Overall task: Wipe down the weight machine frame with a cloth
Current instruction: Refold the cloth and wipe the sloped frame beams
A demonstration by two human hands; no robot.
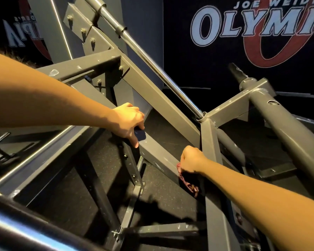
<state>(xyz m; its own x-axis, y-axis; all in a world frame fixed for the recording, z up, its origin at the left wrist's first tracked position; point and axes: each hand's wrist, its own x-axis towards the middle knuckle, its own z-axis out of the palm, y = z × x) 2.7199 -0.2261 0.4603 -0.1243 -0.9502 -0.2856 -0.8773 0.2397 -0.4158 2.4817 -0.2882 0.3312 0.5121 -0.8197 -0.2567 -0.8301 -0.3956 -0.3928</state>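
The weight machine frame (pixel 158 98) is a flat mid-grey all over, flecked here and there with small pale chips and scuffs where the paint has worn. The guide rod (pixel 152 64) running down alongside it is bright chrome, catching a white streak of light. The cloth (pixel 188 183) is a dull reddish-maroon, darker in its folds. The banner (pixel 243 33) on the wall is black, with pale silvery-white lettering outlined in dark and a big red ring behind the letters. The floor (pixel 170 201) under the machine is black rubber with a fine pale speckle. At the near edge, a rail (pixel 16 227) is black with a bluish-white sheen along it.
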